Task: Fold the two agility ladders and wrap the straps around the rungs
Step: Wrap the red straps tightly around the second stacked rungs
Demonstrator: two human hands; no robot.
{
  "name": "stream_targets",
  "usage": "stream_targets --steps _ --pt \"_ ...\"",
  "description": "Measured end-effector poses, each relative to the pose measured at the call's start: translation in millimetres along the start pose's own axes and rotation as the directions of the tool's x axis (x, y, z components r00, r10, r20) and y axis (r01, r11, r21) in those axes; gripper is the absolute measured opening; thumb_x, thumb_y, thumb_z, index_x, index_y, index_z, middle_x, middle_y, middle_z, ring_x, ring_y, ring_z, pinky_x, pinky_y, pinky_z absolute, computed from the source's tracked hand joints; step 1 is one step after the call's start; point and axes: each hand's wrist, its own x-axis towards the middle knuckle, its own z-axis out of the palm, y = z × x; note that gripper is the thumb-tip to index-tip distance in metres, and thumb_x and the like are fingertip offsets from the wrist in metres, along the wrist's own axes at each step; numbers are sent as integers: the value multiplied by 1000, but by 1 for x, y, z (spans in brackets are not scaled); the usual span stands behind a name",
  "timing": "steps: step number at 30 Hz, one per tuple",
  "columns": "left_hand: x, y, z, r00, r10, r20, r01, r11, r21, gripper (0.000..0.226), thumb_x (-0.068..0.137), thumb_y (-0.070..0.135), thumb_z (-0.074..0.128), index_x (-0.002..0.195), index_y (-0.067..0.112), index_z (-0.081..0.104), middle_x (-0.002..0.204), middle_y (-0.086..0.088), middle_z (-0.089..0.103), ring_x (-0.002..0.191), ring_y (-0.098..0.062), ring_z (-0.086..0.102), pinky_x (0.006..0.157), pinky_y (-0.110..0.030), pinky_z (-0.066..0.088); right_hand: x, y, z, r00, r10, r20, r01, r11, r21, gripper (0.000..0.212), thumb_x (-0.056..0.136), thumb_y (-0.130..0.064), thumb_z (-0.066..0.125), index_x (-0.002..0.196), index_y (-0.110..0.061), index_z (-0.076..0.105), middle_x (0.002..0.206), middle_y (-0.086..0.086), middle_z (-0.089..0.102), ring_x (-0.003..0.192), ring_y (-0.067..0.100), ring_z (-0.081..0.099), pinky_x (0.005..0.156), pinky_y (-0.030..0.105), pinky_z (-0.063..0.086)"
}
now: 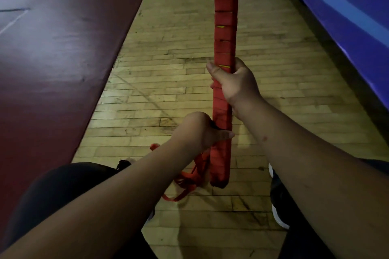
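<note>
A folded agility ladder (pixel 225 25) points away from me over the wooden floor: a stack of yellow rungs bound along almost its whole length by red strap, with yellow rung ends showing at the far tip. My right hand (pixel 233 82) grips the bundle around its middle. My left hand (pixel 202 130) holds the bundle nearer to me, thumb across the red wrapping. Loose red strap (pixel 189 176) hangs in loops from below my left hand down to the floor. Only one ladder is in view.
A dark red mat (pixel 63 59) lies along the left of the wooden floor (pixel 157 90). A blue padded mat (pixel 347 17) runs along the right. My dark-clothed knees and a white-soled shoe (pixel 277 212) are at the bottom.
</note>
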Motion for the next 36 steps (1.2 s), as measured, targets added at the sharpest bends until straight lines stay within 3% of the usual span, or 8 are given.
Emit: stream_targets --steps 8,11,16,18,20,25,28,36 --pt "0 -10 -19 997 72 8 -69 979 -193 34 80 47 92 86 15 83 64 1 74 52 -11 67 50 -23 51 0 -12 -8 987 37 159 -54 993 100 20 88 -37 82 106 -29 77 93 -2 76 92 27 76 90 58 66" --pt "-8 -12 -34 971 202 130 -160 946 -281 31 80 42 92 88 14 84 66 -9 65 57 -19 57 56 -28 44 -2 -24 -19 952 42 302 -122 960 253 31 97 -36 75 120 -16 72 93 1 72 83 21 71 77 46 61" --pt "-15 -13 -47 828 431 359 -223 840 -494 36 85 28 87 105 0 76 86 -16 62 55 -17 46 50 -28 33 -12 -33 -35 827 3 563 -369 759 537 55 103 -59 55 133 -15 65 95 0 68 75 13 65 67 31 54" --pt "-19 -12 -50 760 507 407 -226 793 -566 11 90 19 80 96 10 80 77 -3 66 49 -10 43 45 -25 29 -16 -34 -34 764 7 645 -448 725 522 59 98 -65 52 132 -18 66 92 -6 67 67 7 62 60 28 53" --pt "-22 -11 -51 719 535 444 -218 780 -587 7 93 17 77 93 21 82 72 6 66 46 -7 42 45 -26 26 -18 -35 -31 748 24 663 -451 751 482 54 98 -63 52 128 -20 67 88 -9 66 61 4 60 56 26 52" --pt "-20 -12 -55 807 421 414 -229 869 -438 17 96 23 82 104 7 80 80 -8 63 57 -12 54 54 -28 39 -15 -34 -29 802 28 596 -371 805 462 48 106 -53 55 138 -18 63 82 -6 63 62 7 61 56 28 53" --pt "-20 -12 -59 811 383 443 -164 875 -455 4 95 18 80 98 18 83 80 -3 69 61 -12 60 58 -26 49 -16 -34 -26 823 25 568 -339 824 454 48 109 -48 53 143 -16 62 82 -3 62 62 10 60 56 29 52" --pt "-21 -14 -61 849 329 415 -153 902 -403 7 96 20 80 99 14 81 73 2 67 62 -13 60 63 -31 46 -15 -33 -18 850 37 525 -288 868 405 49 110 -44 54 147 -13 60 84 1 64 65 13 62 57 30 53"
